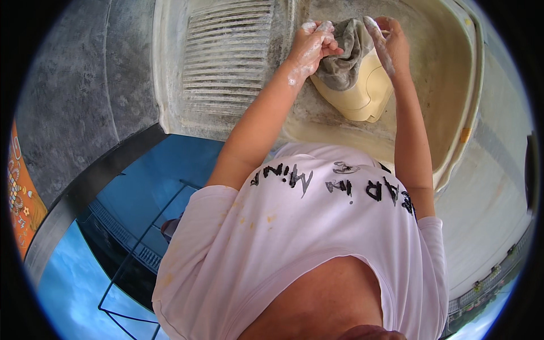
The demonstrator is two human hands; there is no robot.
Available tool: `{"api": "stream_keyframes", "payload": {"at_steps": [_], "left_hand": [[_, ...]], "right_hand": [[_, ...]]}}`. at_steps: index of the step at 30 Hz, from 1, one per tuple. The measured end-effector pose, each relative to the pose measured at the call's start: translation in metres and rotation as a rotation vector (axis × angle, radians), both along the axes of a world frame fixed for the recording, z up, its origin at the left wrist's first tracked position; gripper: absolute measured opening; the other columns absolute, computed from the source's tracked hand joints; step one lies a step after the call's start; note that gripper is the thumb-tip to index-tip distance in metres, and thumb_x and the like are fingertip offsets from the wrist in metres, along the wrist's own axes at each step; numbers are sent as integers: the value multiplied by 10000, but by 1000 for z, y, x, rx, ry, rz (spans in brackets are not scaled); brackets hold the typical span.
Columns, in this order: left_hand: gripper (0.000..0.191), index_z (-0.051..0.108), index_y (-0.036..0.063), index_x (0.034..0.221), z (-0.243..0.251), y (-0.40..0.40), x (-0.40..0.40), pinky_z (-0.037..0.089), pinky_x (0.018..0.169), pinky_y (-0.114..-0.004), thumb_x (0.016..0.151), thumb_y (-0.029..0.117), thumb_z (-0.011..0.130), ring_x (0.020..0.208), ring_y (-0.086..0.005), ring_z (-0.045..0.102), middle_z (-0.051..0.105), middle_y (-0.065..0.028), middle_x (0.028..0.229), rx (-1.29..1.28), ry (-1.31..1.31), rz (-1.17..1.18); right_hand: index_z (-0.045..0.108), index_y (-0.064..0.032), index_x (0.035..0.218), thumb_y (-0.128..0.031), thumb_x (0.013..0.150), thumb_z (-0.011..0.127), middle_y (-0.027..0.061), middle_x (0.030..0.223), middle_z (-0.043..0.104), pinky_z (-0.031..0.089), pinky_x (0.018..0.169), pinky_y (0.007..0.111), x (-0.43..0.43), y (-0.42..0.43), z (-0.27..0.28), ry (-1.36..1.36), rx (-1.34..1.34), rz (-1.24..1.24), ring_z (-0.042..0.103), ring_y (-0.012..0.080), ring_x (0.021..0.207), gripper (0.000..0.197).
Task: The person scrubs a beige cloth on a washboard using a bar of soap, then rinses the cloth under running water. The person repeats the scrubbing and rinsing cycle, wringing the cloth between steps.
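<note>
A cream moulded piece (pixel 361 97), perhaps a rubber boot, lies in the basin of a stone-look laundry sink (pixel 429 85). Wet, crumpled grey cloth (pixel 350 46) covers its upper part; whether the two are joined is unclear. White suds coat my left hand (pixel 312 46), whose curled fingers grip the cloth's left edge. On the opposite side is my right hand (pixel 389 46), also sudsy, with one digit stretched along the cloth's right edge. Its other fingers are bent and partly hidden, so its hold cannot be made out.
Left of the basin is a ribbed washboard (pixel 227 59) with dark, worn patches. A dark grey counter (pixel 76 63) adjoins it further left. Below the counter, a thin metal frame (pixel 140 246) stands near my side. A pale wall (pixel 493 212) rises at the right.
</note>
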State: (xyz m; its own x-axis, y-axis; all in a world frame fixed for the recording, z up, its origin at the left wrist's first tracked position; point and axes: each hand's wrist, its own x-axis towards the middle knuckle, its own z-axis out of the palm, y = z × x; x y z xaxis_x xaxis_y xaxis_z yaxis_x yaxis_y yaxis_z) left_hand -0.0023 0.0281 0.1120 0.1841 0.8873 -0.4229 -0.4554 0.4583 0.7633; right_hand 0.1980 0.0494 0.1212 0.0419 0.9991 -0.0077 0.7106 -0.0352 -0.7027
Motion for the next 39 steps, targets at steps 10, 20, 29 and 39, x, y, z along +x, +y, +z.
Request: {"api": "stream_keyframes", "payload": {"at_steps": [10,20,29,39], "left_hand": [[401,573,-19,1207,-107,-32,12,526,816,-314,870,119,741,936,-199,648,653,-112,1014,-18,850,-71],[255,656,-25,1131,-55,-25,25,515,837,-289,914,96,710,900,-144,653,700,-72,1006,-84,417,-104],[263,658,6,1142,-37,-18,17,510,709,-261,920,129,724,830,-94,628,698,-23,945,6,383,-148],[213,609,14,1172,-16,-24,38,486,886,-274,985,113,625,954,-109,600,650,-31,1045,75,270,-149]], "right_hand": [[614,48,1123,-617,784,767,207,1021,707,528,863,390,2,-69,-127,80,-629,-87,689,324,964,762],[689,3,965,-270,932,637,122,738,699,520,685,373,-10,-68,-109,104,-320,21,677,255,664,280],[678,25,1045,-192,978,634,64,946,714,509,801,296,12,-63,-62,839,-164,-335,639,165,852,231],[676,16,964,-266,1013,588,29,855,667,487,738,306,5,-53,-49,981,-34,-538,577,153,777,299]]}}
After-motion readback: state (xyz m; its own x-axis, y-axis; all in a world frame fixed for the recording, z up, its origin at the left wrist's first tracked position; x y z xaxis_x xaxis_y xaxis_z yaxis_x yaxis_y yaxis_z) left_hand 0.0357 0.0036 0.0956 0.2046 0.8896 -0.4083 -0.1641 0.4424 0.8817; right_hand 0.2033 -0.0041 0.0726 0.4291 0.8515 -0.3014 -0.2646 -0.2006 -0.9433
